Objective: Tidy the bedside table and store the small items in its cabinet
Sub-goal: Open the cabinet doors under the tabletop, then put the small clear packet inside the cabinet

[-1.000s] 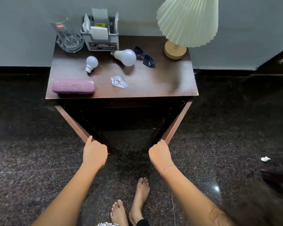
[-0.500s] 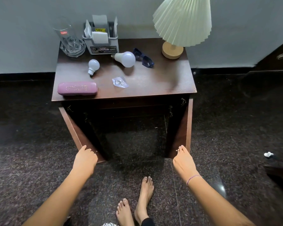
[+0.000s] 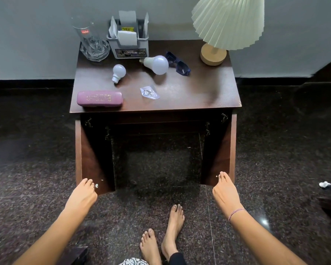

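The dark wooden bedside table (image 3: 189, 92) stands against the wall with both cabinet doors swung wide. My left hand (image 3: 84, 194) pinches the knob at the lower edge of the left door (image 3: 90, 150), and my right hand (image 3: 225, 190) pinches the knob of the right door (image 3: 222, 150). The cabinet's inside (image 3: 157, 159) is dark and looks bare. On top lie a purple glasses case (image 3: 99, 98), a small bulb (image 3: 118, 72), a large bulb (image 3: 156, 64), blue sunglasses (image 3: 179, 64) and a small clear packet (image 3: 149, 92).
At the back of the tabletop stand a tall glass (image 3: 93, 44), a grey organizer with papers (image 3: 129, 43) and a pleated lamp (image 3: 227, 22). My bare feet (image 3: 172, 226) rest on the dark granite floor before the cabinet. A white scrap (image 3: 324, 184) lies at right.
Both hands have moved apart, swinging the two cabinet doors from half open to fully open. The view has also shifted back and up.
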`<control>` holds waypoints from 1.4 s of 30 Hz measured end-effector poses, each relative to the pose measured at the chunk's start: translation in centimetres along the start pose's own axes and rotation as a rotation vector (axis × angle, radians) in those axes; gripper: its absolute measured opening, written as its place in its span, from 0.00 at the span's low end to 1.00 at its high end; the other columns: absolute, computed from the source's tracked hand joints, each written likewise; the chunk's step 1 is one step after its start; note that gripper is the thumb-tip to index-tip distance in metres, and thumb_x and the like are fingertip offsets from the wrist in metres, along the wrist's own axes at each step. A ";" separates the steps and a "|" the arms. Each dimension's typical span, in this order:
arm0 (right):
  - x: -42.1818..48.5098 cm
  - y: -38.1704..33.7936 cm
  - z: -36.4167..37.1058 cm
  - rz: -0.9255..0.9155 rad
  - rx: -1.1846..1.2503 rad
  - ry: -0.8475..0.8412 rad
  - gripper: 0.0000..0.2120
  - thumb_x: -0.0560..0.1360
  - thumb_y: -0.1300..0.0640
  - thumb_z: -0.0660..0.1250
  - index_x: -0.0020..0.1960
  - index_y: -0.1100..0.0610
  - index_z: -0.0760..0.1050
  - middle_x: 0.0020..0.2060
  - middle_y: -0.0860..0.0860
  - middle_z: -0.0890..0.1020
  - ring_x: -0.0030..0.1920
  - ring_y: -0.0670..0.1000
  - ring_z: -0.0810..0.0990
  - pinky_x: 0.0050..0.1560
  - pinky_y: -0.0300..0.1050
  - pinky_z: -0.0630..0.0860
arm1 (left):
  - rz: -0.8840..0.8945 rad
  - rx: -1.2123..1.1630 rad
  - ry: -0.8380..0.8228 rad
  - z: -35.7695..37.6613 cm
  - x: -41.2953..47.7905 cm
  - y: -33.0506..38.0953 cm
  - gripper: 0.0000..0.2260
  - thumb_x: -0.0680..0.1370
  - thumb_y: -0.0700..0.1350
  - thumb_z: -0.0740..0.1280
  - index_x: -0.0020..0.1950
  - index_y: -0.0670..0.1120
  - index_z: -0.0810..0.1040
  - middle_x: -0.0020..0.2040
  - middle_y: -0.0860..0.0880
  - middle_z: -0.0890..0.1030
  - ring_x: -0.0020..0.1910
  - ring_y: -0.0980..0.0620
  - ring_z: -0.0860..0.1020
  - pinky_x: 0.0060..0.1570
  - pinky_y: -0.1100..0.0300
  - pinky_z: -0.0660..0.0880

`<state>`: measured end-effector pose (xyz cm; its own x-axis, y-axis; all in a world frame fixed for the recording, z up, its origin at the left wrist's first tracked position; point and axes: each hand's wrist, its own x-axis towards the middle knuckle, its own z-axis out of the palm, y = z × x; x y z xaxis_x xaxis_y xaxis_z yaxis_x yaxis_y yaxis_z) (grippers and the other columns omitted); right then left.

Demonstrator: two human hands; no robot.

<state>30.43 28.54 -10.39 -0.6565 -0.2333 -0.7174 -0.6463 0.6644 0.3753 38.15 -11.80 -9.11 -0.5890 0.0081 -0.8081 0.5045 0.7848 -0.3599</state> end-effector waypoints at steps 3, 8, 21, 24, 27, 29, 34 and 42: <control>0.1 -0.2 -0.2 0.001 -0.012 0.002 0.18 0.80 0.59 0.53 0.67 0.64 0.69 0.70 0.64 0.66 0.74 0.62 0.58 0.76 0.56 0.46 | -0.030 -0.049 0.003 -0.1 0.3 0.8 0.18 0.80 0.39 0.53 0.70 0.39 0.67 0.71 0.40 0.68 0.71 0.42 0.63 0.72 0.49 0.54; 0.3 -0.3 -0.6 -0.033 -0.008 0.004 0.19 0.80 0.59 0.53 0.68 0.65 0.67 0.71 0.66 0.64 0.73 0.64 0.58 0.75 0.56 0.49 | -0.066 -0.107 0.012 -0.5 0.7 2.1 0.17 0.80 0.38 0.52 0.67 0.38 0.69 0.66 0.42 0.72 0.66 0.42 0.67 0.69 0.48 0.59; -1.3 -3.4 -5.1 -0.072 0.294 0.172 0.16 0.78 0.65 0.53 0.64 0.65 0.69 0.61 0.61 0.73 0.64 0.62 0.67 0.69 0.55 0.61 | -0.101 -0.410 0.266 -5.6 0.0 3.2 0.21 0.78 0.51 0.56 0.68 0.41 0.68 0.67 0.45 0.71 0.67 0.48 0.68 0.68 0.54 0.63; -0.6 -4.2 -8.3 -0.071 0.439 0.255 0.17 0.79 0.62 0.54 0.67 0.63 0.65 0.64 0.59 0.71 0.66 0.59 0.67 0.71 0.53 0.61 | -0.136 -0.565 0.365 -8.9 0.2 2.8 0.22 0.79 0.51 0.55 0.70 0.42 0.65 0.68 0.46 0.70 0.68 0.49 0.68 0.70 0.55 0.61; 1.0 -3.7 -11.9 -0.055 0.649 0.416 0.21 0.81 0.56 0.52 0.72 0.60 0.59 0.70 0.55 0.67 0.70 0.54 0.65 0.73 0.48 0.57 | -0.191 -0.700 0.514 -12.7 1.2 1.7 0.25 0.80 0.51 0.53 0.75 0.42 0.57 0.75 0.46 0.62 0.74 0.49 0.59 0.74 0.55 0.52; 2.4 -2.6 -14.3 -0.015 0.868 0.568 0.21 0.80 0.55 0.54 0.72 0.58 0.61 0.71 0.54 0.68 0.70 0.51 0.66 0.71 0.43 0.60 | -0.222 -0.825 0.657 -15.1 2.1 0.8 0.25 0.80 0.50 0.54 0.76 0.43 0.55 0.77 0.46 0.59 0.76 0.51 0.55 0.75 0.57 0.49; 7.0 1.4 -20.1 0.068 1.223 0.869 0.17 0.77 0.62 0.60 0.65 0.62 0.72 0.62 0.56 0.77 0.62 0.54 0.75 0.64 0.42 0.67 | -0.260 -1.239 0.948 -20.8 5.8 -1.6 0.27 0.78 0.45 0.62 0.75 0.41 0.59 0.76 0.44 0.60 0.75 0.49 0.58 0.72 0.61 0.53; 15.6 2.4 -21.9 -0.021 1.355 0.881 0.19 0.76 0.65 0.59 0.67 0.64 0.69 0.62 0.59 0.76 0.63 0.55 0.74 0.65 0.44 0.68 | -0.384 -1.414 1.117 -23.2 13.6 -3.2 0.24 0.75 0.39 0.64 0.69 0.37 0.65 0.68 0.39 0.70 0.68 0.43 0.67 0.62 0.63 0.60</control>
<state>10.13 10.98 -7.78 -0.9689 -0.2472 0.0064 -0.1710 0.6509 -0.7396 13.90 0.13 -8.11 -0.9217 -0.3806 0.0756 -0.2387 0.7098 0.6627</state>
